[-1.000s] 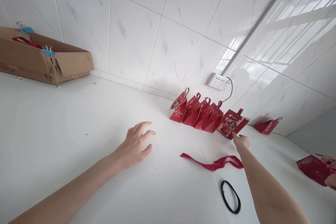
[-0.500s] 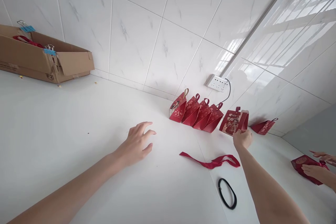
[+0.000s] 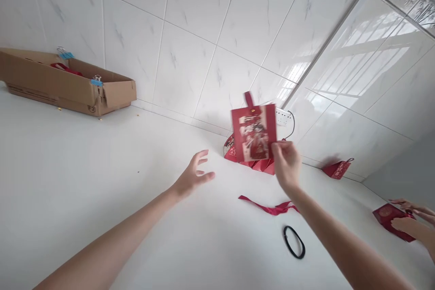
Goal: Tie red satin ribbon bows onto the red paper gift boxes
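My right hand point(image 3: 286, 164) is closed on the lower right corner of a flat red paper gift bag point(image 3: 253, 131) and holds it up in the air, its printed face toward me and its tab handle on top. Behind the bag, a row of folded red gift bags point(image 3: 265, 166) stands against the wall, mostly hidden. My left hand point(image 3: 194, 176) hovers just above the white surface to the left of the bag, fingers spread, holding nothing. A red ribbon point(image 3: 268, 207) lies on the surface below my right hand.
A black hair tie point(image 3: 294, 242) lies near my right forearm. An open cardboard box point(image 3: 68, 82) with binder clips sits far left by the tiled wall. Another red bag point(image 3: 337, 168) lies by the right wall. Another person's hands point(image 3: 409, 217) press a red bag point(image 3: 389, 218) at the right edge. A wall socket point(image 3: 282, 117) is behind.
My right hand has picked the flat red bag up from the end of the row and raised it to the left. My left hand has lifted slightly. The view has shifted.
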